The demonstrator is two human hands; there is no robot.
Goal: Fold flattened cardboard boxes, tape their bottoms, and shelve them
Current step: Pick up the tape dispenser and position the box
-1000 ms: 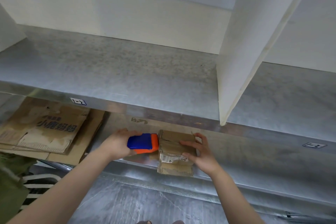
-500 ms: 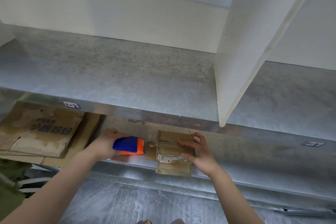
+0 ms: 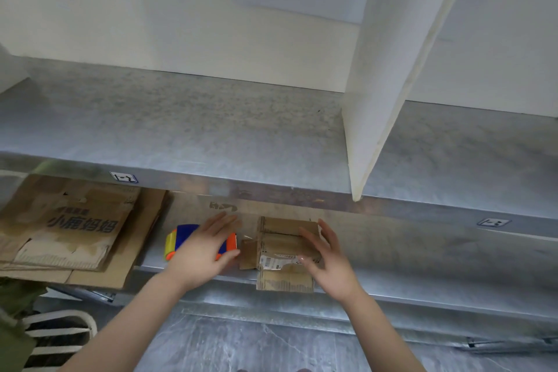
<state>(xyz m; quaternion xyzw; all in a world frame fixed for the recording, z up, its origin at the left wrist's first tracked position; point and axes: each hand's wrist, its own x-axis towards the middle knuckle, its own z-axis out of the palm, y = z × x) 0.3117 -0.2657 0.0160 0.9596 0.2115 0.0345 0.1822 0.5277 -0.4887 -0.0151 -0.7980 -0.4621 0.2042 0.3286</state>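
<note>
Small cardboard box (image 3: 277, 241) folded, looks taped, shelving pending; left hand (image 3: 202, 248) straight-fingered over tape dispenser (image 3: 184, 231), right hand (image 3: 329, 257) fingers straight on box; flattened boxes (image 3: 75, 229) remain.

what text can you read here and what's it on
"小鹿妈妈": on the flattened cardboard.
Smaller line above it: blurred.
Shipping label on the small box: too small to read.
Left shelf tag: blurred.
Right shelf tag: blurred.

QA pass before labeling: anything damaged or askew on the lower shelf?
Yes. The small box has a torn shipping label, a flap splayed out leftward, and its near end seems to overhang the lower shelf edge.
</note>
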